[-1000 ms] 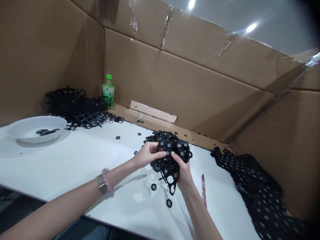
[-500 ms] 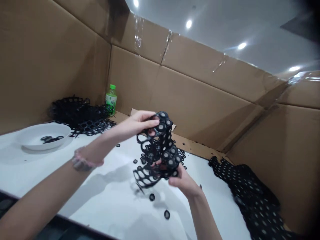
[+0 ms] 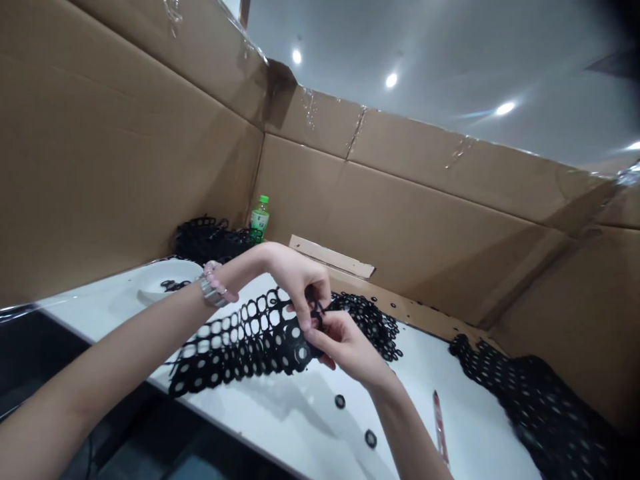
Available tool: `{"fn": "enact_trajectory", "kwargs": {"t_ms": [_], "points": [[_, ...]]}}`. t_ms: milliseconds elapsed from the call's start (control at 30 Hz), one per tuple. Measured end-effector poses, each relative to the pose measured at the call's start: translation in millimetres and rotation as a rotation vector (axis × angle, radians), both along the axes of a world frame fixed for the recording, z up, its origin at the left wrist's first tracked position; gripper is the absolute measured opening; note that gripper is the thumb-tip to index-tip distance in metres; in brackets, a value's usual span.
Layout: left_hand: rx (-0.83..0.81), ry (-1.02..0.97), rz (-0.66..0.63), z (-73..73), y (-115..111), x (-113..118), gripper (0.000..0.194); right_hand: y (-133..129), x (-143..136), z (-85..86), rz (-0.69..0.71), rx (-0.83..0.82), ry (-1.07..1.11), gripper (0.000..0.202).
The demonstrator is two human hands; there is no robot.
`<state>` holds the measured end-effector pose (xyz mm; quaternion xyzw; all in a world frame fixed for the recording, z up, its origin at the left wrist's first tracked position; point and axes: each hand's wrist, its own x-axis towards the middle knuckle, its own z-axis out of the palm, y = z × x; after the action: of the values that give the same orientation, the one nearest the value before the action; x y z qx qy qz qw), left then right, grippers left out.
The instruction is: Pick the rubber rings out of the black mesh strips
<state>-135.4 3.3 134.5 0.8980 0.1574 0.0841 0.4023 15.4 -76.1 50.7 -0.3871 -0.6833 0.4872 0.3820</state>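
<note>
A black sheet of linked rings [image 3: 235, 353] stretches leftward from my hands above the white table. Its lower rows have pale centres, while the upper rows are open holes. My left hand [image 3: 300, 280], bent down from above, pinches the sheet's right end. From the right, my right hand [image 3: 345, 340] grips the same end, thumb on top and fingers underneath. Both hands' fingertips meet there, and the exact spot between them is partly hidden. Behind my right hand lies a heap of loose black rings [image 3: 370, 320]. Two single rings, one a black ring [image 3: 340, 401], lie nearer me.
A white bowl [image 3: 150, 277] with black pieces stands at left. Behind it are a black netting pile [image 3: 205, 240] and a green-capped bottle [image 3: 259, 220]. At right lie a red pen-like tool [image 3: 439, 423] and a dark dotted sheet [image 3: 540, 400]. Cardboard walls [image 3: 400, 220] enclose the table.
The sheet, bunched and hanging between my hands before, now extends out to the left. My hands have come together at its right end. The view has shifted, showing the red tool.
</note>
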Motion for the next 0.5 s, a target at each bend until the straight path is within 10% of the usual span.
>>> {"fn": "enact_trajectory", "kwargs": {"t_ms": [167, 333, 500], "points": [[0.611, -0.39, 0.61, -59.6, -42, -3, 0.019, -18, -13, -47.6, -0.36, -0.032, 0.369, 0.026], [0.864, -0.338, 0.693, -120.9, -81, 1, 0.026, -43, -29, -76.3, -0.514, -0.011, 0.511, 0.028], [0.761, -0.258, 0.58, -134.2, -86, -2, 0.021, -57, -37, -111.4, -0.815, -0.04, 0.629, 0.032]]}}
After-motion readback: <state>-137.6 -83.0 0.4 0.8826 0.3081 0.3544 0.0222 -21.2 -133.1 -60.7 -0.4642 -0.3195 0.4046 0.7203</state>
